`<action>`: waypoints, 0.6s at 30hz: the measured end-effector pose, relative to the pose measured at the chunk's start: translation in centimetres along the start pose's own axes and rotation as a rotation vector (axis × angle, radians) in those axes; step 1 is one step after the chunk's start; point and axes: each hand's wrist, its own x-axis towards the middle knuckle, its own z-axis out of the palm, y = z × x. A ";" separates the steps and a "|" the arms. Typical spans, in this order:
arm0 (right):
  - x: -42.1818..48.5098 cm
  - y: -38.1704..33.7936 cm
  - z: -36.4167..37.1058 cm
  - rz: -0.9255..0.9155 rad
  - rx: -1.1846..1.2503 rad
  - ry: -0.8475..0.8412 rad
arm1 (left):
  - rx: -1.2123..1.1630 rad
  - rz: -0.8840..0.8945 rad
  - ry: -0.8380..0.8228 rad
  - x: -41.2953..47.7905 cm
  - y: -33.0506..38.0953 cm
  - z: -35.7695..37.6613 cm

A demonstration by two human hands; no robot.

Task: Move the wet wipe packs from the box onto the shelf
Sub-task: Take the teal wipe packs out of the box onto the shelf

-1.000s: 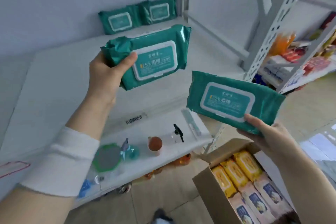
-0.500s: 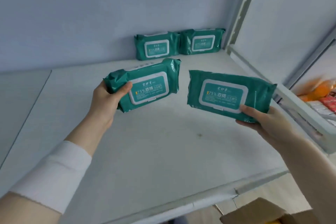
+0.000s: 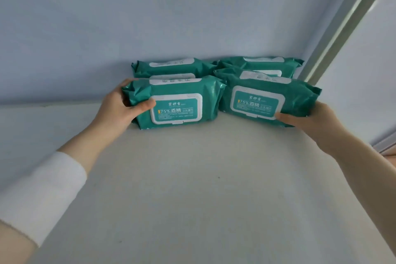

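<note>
Head view: a white shelf (image 3: pixel 192 188) meets a pale blue back wall (image 3: pixel 171 17). The back left pack (image 3: pixel 171 67) and back right pack (image 3: pixel 262 62), both teal wet wipes, sit side by side against the back wall. Just in front of them, each hand holds another pack with its label towards the camera. The left hand (image 3: pixel 120 109) clamps the left front pack (image 3: pixel 177 100) by its end, thumb on the face and fingers curled behind. The right hand (image 3: pixel 310 122) pinches the right front pack (image 3: pixel 263 98) at its lower corner, thumb on top. Its fingers are hidden underneath.

Pale blue wall (image 3: pixel 171 17), grey upright (image 3: pixel 341 28)
</note>
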 end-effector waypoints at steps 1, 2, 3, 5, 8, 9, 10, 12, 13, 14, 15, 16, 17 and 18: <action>1.0 0.1 0.0 -0.011 -0.018 0.016 | 0.055 0.028 0.016 0.4 0.1 0.1; 1.8 0.2 -0.1 -0.013 -0.035 0.036 | 0.092 0.049 0.034 0.8 0.1 0.2; 2.4 0.2 -0.1 -0.010 -0.046 0.061 | 0.119 0.061 0.054 1.0 0.1 0.4; 3.4 0.4 -0.4 -0.007 -0.061 0.124 | 0.148 0.086 0.095 1.2 -0.1 0.9; 3.9 0.6 -0.3 0.008 -0.094 0.171 | 0.185 0.116 0.179 0.7 -0.6 1.6; 3.8 0.6 -0.2 0.018 -0.091 0.180 | 0.191 0.114 0.208 0.5 -0.7 1.9; 3.5 0.6 0.1 0.029 -0.085 0.196 | 0.194 0.113 0.233 0.2 -0.6 2.0; 2.6 0.5 0.6 0.051 -0.096 0.249 | 0.217 0.124 0.263 -0.4 -0.3 2.3; 1.9 0.3 0.9 0.057 -0.127 0.273 | 0.251 0.142 0.273 -0.7 0.0 2.3; 1.1 0.0 1.3 0.057 -0.180 0.290 | 0.306 0.168 0.288 -1.2 0.5 2.4; 0.1 -0.4 1.7 0.053 -0.250 0.303 | 0.384 0.201 0.307 -1.7 1.0 2.4; -1.1 -0.9 2.1 0.045 -0.326 0.311 | 0.480 0.248 0.318 -2.3 1.6 2.3; -2.5 -1.4 2.6 0.034 -0.403 0.312 | 0.589 0.309 0.310 -3.0 2.3 2.2; -4.1 -2.0 3.0 0.022 -0.483 0.303 | 0.704 0.371 0.276 -3.7 3.1 2.0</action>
